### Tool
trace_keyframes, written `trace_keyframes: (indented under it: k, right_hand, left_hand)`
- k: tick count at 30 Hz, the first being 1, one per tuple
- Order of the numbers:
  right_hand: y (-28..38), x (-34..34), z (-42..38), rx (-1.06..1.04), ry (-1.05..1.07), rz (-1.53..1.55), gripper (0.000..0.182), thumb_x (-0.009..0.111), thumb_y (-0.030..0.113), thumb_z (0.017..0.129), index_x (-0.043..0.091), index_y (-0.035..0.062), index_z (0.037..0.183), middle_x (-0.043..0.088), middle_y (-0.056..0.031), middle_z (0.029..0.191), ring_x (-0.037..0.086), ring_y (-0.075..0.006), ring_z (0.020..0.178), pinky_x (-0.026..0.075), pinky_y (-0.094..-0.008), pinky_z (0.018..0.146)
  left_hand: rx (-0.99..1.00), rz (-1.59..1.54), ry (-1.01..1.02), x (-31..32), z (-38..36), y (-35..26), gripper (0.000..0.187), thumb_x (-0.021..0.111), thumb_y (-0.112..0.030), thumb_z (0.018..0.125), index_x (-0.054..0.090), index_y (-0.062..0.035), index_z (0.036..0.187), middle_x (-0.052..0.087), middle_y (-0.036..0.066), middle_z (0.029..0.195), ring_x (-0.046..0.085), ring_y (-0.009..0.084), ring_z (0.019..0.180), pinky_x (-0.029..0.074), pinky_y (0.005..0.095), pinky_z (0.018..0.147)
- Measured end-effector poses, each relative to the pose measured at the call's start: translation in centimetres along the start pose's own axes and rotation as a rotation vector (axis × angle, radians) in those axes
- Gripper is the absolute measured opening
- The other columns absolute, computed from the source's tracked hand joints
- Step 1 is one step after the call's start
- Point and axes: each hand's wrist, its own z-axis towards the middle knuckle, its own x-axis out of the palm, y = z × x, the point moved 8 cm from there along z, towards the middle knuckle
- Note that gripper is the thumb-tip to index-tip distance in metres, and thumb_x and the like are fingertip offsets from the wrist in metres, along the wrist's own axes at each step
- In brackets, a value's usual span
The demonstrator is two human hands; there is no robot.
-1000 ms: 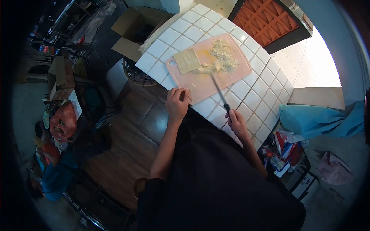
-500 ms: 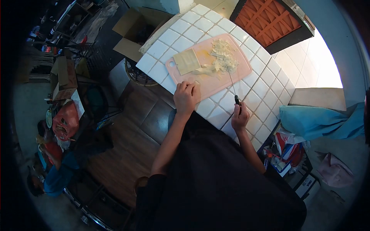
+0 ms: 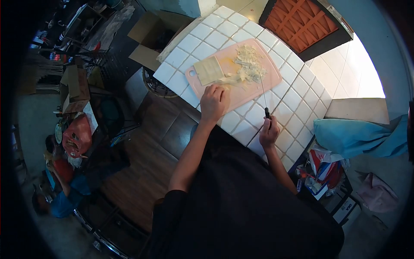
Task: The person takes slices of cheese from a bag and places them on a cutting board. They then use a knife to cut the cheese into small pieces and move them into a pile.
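On a pink cutting board (image 3: 241,97) lies a square stack of pale, thin sheets (image 3: 209,71) that look like dough wrappers. A loose heap of pale cut strips (image 3: 250,62) spreads over the board's far right part, with more strips trailing toward the stack. My left hand (image 3: 212,105) rests at the board's near edge, just below the stack, its fingers bent and held together; what lies under them is hidden. My right hand (image 3: 269,133) is closed round the black handle of a knife (image 3: 267,113). The thin blade points away from me, its tip near the strips.
The board sits on a white tiled table (image 3: 177,54). An open cardboard box (image 3: 148,36) stands beyond its left edge. A blue cloth (image 3: 358,136) hangs at right, above a cluttered shelf (image 3: 323,168). Another person (image 3: 64,194) is at far left near a red plastic bag (image 3: 77,136).
My left hand has shifted slightly right and up along the board's near edge. The knife has swung a little to the right, away from the strips. The other person has moved slightly.
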Motion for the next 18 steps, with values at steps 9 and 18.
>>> trace_keyframes:
  k: [9, 18]
  right_hand:
    - [0.6, -0.1, 0.1, -0.011, -0.007, 0.035, 0.024, 0.052, 0.023, 0.104, 0.061, 0.0008, 0.103, 0.054, -0.011, 0.062, 0.057, -0.0253, 0.054, 0.042, -0.0398, 0.053]
    - [0.5, -0.3, 0.0, 0.001, -0.014, 0.055, 0.028, 0.051, 0.027, 0.105, 0.062, 0.0012, 0.105, 0.051, -0.0095, 0.061, 0.056, -0.0238, 0.053, 0.042, -0.0388, 0.053]
  left_hand:
    - [0.072, 0.103, 0.067, 1.3, 0.1, -0.9, 0.026, 0.067, -0.003, 0.083, 0.066, -0.0023, 0.109, 0.062, 0.01, 0.097, 0.062, 0.0294, 0.094, 0.053, 0.0402, 0.083]
    - [0.054, -0.111, -0.006, 2.2, 1.3, -1.5, 0.021, 0.065, -0.003, 0.087, 0.067, -0.0023, 0.108, 0.065, 0.013, 0.097, 0.065, 0.0307, 0.09, 0.055, 0.0399, 0.08]
